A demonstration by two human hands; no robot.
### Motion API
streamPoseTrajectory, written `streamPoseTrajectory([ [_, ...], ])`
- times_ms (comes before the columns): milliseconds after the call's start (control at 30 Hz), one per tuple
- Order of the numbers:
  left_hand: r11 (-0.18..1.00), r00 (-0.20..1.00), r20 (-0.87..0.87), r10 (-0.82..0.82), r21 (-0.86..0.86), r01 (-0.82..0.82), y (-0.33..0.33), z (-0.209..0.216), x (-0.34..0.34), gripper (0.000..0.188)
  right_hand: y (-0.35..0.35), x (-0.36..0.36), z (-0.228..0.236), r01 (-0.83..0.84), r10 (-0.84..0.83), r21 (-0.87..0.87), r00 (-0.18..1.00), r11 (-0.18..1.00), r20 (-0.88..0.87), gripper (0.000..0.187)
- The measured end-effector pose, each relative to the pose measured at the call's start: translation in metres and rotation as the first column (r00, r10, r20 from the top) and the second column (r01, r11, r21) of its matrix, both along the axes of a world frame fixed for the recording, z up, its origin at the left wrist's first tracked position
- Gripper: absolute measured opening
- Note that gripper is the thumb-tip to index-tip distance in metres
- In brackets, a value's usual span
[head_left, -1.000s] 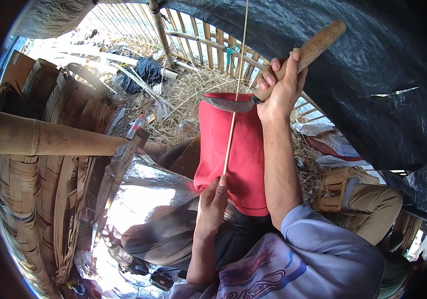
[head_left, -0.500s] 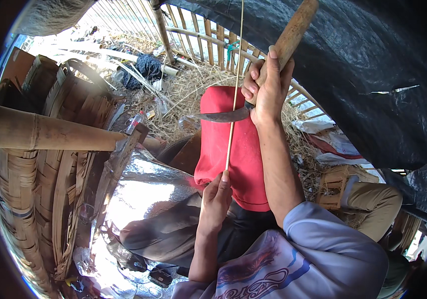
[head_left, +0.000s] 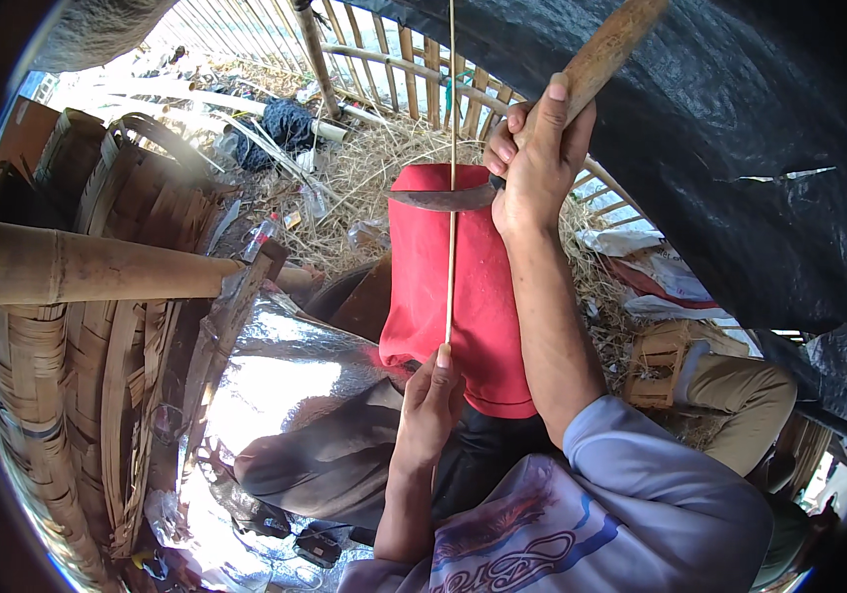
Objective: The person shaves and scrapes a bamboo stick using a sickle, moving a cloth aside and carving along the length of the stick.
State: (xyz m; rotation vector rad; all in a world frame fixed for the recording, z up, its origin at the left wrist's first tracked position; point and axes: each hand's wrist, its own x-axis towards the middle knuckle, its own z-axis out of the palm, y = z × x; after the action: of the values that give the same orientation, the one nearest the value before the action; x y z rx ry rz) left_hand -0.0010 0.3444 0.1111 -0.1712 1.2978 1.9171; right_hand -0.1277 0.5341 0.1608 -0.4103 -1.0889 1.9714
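Note:
My left hand (head_left: 430, 400) pinches the near end of a long, thin bamboo strip (head_left: 450, 287), which runs away from me past the top of the view. A curved knife blade (head_left: 441, 199) lies across the strip over a red cloth (head_left: 414, 272) that covers my knee. My right hand (head_left: 544, 158) is wrapped round the knife's thick wooden handle (head_left: 606, 61), thumb stretched along it. The handle points up and to the right, while the blade points left.
A thick bamboo pole (head_left: 97, 267) and woven bamboo baskets (head_left: 23, 395) stand at the left. Straw (head_left: 374, 163) and litter cover the ground ahead, before a slatted bamboo fence (head_left: 409, 74). Black plastic sheeting (head_left: 740, 168) hangs right; another person's leg (head_left: 740, 395) shows there.
The knife and my right hand have moved a little farther away along the strip. The strip's far end has swung left, while my left hand stays nearly in place.

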Motion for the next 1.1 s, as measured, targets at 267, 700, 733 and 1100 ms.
streamPoseTrajectory([
  [267, 0.97, 0.976, -0.215, 0.025, -0.23, -0.076, -0.036, 0.005, 0.042, 0.026, -0.001, -0.004, -0.001, -0.041, 0.038, 0.087, 0.998, 0.995, 0.041, 0.027],
  [700, 0.851, 0.854, -0.477, -0.209, -0.519, -0.083, -0.031, 0.014, 0.059, 0.019, 0.004, 0.011, -0.002, -0.006, 0.006, 0.012, 1.0, 1.0, 0.003, 0.03],
  [733, 0.871, 0.823, -0.532, -0.198, -0.48, -0.101, -0.031, 0.011, 0.061, 0.015, 0.006, 0.012, -0.002, 0.015, -0.015, 0.021, 1.0, 1.0, 0.001, 0.03],
  [1100, 0.88, 0.882, -0.461, -0.1, -0.454, -0.138, -0.02, 0.003, 0.069, 0.019, 0.012, 0.014, -0.001, 0.168, -0.168, -0.012, 0.985, 0.986, -0.042, 0.026],
])
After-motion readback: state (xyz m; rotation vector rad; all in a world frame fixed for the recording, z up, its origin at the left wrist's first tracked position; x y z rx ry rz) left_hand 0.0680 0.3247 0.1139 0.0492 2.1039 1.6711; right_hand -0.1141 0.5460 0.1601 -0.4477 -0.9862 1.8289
